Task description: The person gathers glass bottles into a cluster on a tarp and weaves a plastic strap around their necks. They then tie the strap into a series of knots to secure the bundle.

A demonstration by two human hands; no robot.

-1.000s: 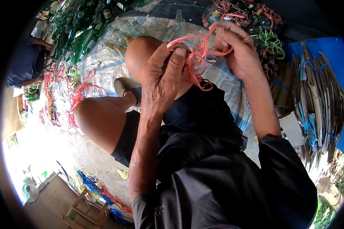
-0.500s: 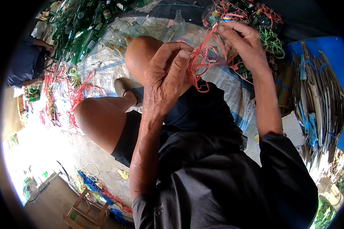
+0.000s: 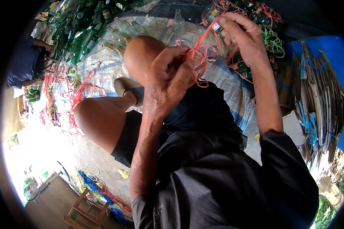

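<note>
A tangle of thin red plastic twine [image 3: 199, 54] hangs between my two hands, in loose loops over my knees. My left hand [image 3: 170, 74] pinches the left side of the tangle between thumb and fingers. Higher and to the right, my right hand [image 3: 242, 38] holds a strand of the same twine between thumb and forefinger. That strand runs taut down to the knot of loops. Behind my right hand stand glass bottles wrapped in more red twine [image 3: 269, 11].
Green glass bottles [image 3: 88, 42] pile at upper left; clear bottles [image 3: 178, 22] stand on the floor sheet. Red strands [image 3: 74, 99] lie near another person [image 3: 25, 63]. Stacked flattened cardboard [image 3: 319, 99] is at right, green twine [image 3: 272, 42] beside it. A wooden stool [image 3: 86, 212] stands at lower left.
My right hand has risen slightly, drawing its strand tauter. My left hand has turned, its thumb now lower, and the tangle has lifted a little and bunched up.
</note>
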